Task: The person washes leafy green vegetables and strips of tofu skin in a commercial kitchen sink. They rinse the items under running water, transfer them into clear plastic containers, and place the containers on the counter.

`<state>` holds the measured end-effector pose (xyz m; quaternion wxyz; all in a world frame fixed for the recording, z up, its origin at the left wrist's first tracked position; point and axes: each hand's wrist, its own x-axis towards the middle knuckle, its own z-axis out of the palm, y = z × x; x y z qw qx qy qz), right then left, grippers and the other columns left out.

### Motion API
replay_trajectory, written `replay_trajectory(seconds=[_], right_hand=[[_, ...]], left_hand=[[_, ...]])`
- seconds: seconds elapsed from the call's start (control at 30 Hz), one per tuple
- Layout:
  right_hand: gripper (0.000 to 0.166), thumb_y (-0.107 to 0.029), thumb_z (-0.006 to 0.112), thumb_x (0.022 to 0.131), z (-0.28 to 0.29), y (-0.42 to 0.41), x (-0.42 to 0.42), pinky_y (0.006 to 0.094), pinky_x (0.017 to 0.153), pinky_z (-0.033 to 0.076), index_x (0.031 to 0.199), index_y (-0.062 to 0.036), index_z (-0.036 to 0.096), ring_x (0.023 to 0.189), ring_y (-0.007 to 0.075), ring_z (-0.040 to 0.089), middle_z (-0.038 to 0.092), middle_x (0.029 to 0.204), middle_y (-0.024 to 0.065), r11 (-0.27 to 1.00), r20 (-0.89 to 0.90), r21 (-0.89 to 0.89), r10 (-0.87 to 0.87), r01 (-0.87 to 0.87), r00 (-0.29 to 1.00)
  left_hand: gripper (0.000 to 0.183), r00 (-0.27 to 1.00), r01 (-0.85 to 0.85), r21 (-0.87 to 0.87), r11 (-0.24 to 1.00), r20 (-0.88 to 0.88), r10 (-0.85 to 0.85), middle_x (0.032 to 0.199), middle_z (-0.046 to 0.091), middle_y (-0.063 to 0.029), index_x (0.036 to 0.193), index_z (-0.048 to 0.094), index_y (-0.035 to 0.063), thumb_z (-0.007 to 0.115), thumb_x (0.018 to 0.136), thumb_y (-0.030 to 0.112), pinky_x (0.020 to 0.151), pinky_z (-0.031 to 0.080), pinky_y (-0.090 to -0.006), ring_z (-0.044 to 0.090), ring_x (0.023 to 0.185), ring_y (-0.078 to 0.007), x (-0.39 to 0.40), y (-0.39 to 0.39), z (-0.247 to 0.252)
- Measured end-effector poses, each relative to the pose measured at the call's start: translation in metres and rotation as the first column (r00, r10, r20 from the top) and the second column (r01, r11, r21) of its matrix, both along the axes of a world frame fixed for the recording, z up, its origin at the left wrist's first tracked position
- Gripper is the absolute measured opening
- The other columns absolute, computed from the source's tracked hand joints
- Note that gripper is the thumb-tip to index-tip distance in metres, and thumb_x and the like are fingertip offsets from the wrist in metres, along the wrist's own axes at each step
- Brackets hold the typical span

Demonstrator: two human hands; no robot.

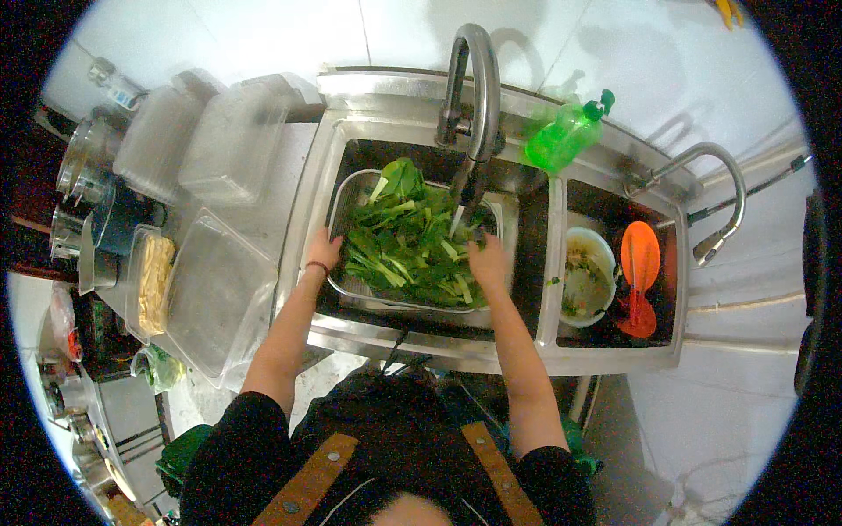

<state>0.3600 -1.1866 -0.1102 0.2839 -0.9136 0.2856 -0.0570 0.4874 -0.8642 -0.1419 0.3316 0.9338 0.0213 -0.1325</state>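
A rectangular metal strainer basket [334, 209] sits in the large steel sink basin [534, 263], heaped with cut leafy greens [408, 240]. My left hand [324, 251] grips the basket's left rim, its wrist wearing a dark beaded bracelet [318, 266]. On the opposite side my right hand [488, 263] straddles the right rim, thumb toward the greens; its fingertips are partly hidden. From the curved faucet [485, 98] a stream of water [455, 222] falls onto the greens near my right hand.
The smaller basin holds a white bowl [587, 283] of murky water with plant scraps and an orange ladle-like scoop [640, 256]. A green soap bottle [562, 138] stands behind. A second faucet [733, 191] is at right. Clear plastic containers [230, 144] and a lid-like tray [220, 296] lie left.
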Motion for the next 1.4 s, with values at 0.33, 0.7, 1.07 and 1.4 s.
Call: replay_trajectory(seconds=[0.33,0.7,1.07,1.4], right_hand=[[0.031,-0.024,0.056,0.073,-0.024,-0.035,-0.045,0.0383,0.061,0.043,0.09,0.0026,0.053,0.07,0.0294,0.055,0.057,0.076,0.0159,0.99,-0.078,0.062,-0.119,0.124,0.99],[0.016,-0.012,0.055,0.073,-0.013,-0.064,-0.088,0.0315,0.05,0.036,0.077,0.0037,0.052,0.053,0.0203,0.046,0.05,0.06,0.0098,0.96,0.25,0.07,-0.278,0.27,0.927],[0.081,-0.02,0.07,0.057,0.041,0.013,-0.019,0.0407,0.093,0.03,0.124,-0.0054,0.027,0.115,0.0366,0.029,0.032,0.124,0.02,0.865,-0.06,-0.284,0.415,-0.414,0.908],[0.069,-0.026,0.071,0.056,0.022,0.009,0.025,0.0406,0.072,0.044,0.114,-0.0096,0.039,0.089,0.0306,0.05,0.051,0.098,0.0156,0.887,-0.27,-0.086,0.417,-0.453,0.868]], left_hand=[[0.023,0.87,-0.201,-0.509,0.837,-0.485,-0.086,0.062,0.051,-0.0098,0.088,0.05,-0.0004,0.05,0.077,0.02,0.037,0.045,-0.0264,0.054,0.045,-0.0199,0.004,0.003,0.038],[0.024,0.933,-0.124,-0.517,0.847,-0.351,-0.078,0.066,0.056,-0.0106,0.084,0.056,-0.0015,0.053,0.077,0.021,0.039,0.045,-0.0287,0.055,0.049,-0.017,-0.019,-0.05,-0.012],[0.021,0.997,0.071,-0.035,0.997,-0.023,-0.071,0.074,0.057,-0.0192,0.076,0.058,0.0004,0.054,0.069,0.019,0.066,0.043,-0.0398,0.055,0.072,-0.034,-0.034,-0.048,-0.019],[0.021,0.994,0.087,0.076,0.993,0.06,-0.091,0.075,0.058,-0.0184,0.079,0.058,0.0012,0.057,0.067,0.019,0.067,0.045,-0.0393,0.055,0.075,-0.0322,-0.026,-0.056,0.004]])
